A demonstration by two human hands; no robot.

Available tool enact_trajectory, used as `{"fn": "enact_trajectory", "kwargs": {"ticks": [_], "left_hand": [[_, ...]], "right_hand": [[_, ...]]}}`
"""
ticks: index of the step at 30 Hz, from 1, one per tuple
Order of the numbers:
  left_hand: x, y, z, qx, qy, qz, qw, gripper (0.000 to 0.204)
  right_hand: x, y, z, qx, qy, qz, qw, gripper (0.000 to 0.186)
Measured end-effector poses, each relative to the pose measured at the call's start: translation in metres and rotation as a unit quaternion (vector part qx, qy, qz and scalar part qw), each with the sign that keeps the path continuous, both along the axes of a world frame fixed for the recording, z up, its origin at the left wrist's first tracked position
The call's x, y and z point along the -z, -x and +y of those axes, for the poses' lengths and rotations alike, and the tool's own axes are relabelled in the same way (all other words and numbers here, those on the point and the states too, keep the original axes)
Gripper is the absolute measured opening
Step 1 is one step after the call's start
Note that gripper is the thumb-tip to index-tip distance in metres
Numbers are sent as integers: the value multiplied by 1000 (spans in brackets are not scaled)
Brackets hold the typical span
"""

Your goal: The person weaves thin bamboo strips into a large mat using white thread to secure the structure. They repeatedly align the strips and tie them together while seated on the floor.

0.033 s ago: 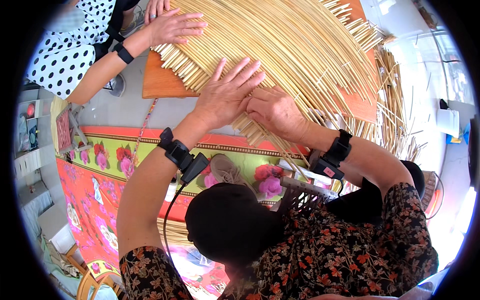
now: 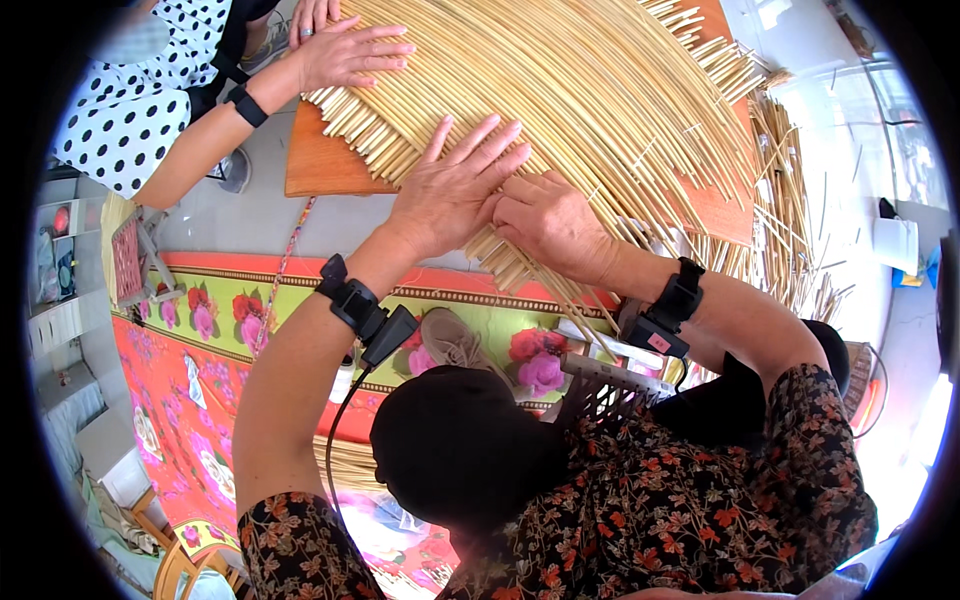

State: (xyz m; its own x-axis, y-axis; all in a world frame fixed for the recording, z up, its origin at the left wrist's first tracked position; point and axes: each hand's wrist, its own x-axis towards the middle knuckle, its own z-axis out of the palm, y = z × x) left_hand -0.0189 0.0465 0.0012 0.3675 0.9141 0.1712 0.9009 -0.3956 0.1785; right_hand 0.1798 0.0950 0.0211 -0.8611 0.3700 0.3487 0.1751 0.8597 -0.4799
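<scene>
A broad mat of straw-coloured stalks (image 2: 560,90), laid side by side, covers the wooden table. My left hand (image 2: 450,195) rests flat on its near edge, fingers spread. Right beside it, touching near the left thumb, my right hand (image 2: 555,222) is closed with its fingers curled down at the stalk ends; what they pinch is hidden under them. Several loose stalks (image 2: 575,295) stick out below the right hand toward me.
The orange-brown table (image 2: 335,160) shows its corner at the left. Another person's hand (image 2: 350,55) lies on the mat's far left edge. More stalks (image 2: 780,190) are piled at the right. A flowered red cloth (image 2: 170,380) covers the floor.
</scene>
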Motion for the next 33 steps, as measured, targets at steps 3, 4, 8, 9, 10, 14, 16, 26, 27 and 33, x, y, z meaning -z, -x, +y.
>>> {"fn": "enact_trajectory", "kwargs": {"ticks": [3, 4, 8, 9, 10, 14, 16, 26, 27, 33], "left_hand": [[-1, -2, 1, -5, -28, 26, 999, 60], [-2, -2, 2, 0, -26, 17, 1000, 62], [-2, 1, -1, 5, -19, 21, 1000, 61], [-2, 0, 0, 2, -22, 29, 999, 58], [-3, 2, 0, -7, 34, 15, 999, 57], [-18, -2, 5, -5, 145, 53, 988, 51], [-5, -3, 7, 3, 29, 46, 999, 51], [3, -8, 9, 8, -26, 33, 999, 60], [4, -8, 8, 9, -22, 30, 999, 61], [3, 1, -2, -3, -21, 44, 999, 62]], "right_hand": [[3, 5, 9, -57, -31, 27, 997, 11], [2, 6, 12, -74, -22, 37, 996, 11], [-11, 9, 8, -71, 84, 85, 990, 9], [-29, 16, 12, -56, 131, 107, 984, 8], [-47, 25, 21, -41, 177, 128, 975, 8], [-86, 26, 31, 33, 529, -11, 848, 18], [-93, 14, 33, 75, 620, -121, 771, 20], [-275, -20, 176, 169, 489, 269, 812, 12], [-283, -32, 201, 174, 453, 250, 838, 10], [-242, -58, 247, 231, 456, 207, 834, 16]]}}
